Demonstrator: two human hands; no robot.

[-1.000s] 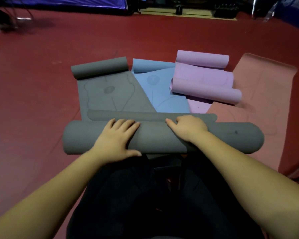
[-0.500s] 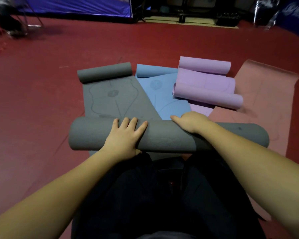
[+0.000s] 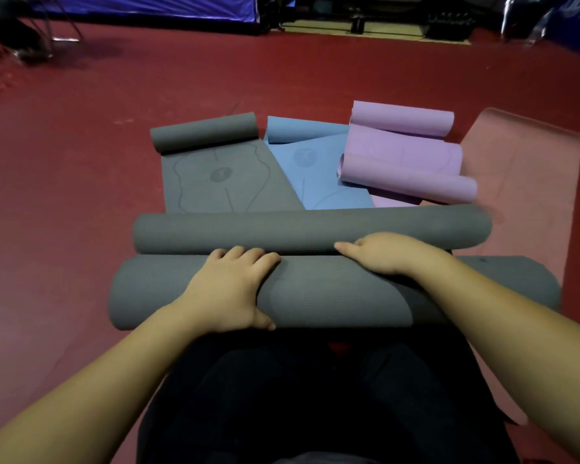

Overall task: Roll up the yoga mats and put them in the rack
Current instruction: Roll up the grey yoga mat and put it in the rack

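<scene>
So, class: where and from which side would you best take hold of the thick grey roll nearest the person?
Probably mid-length, from above on the near side. The thick grey roll lies crosswise on the floor, and the left hand and right hand already rest apart on top, so a two-handed wrap should keep its layers tight.

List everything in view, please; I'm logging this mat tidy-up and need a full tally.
Grey mat: one, thick near roll under both hands, a second grey fold just beyond; the far end curled.
Blue mat: one, partly unrolled, centre, between grey and purple.
Purple mat: one, loosely curled at both ends, right of the blue.
Pink mat: one, flat, far right.
Floor: red, all around.
Blue tarp: one, far top left.
Dark trousers: person's lap, bottom centre.
Left hand: flat on the roll.
Right hand: fingers on the roll's far edge.
</scene>
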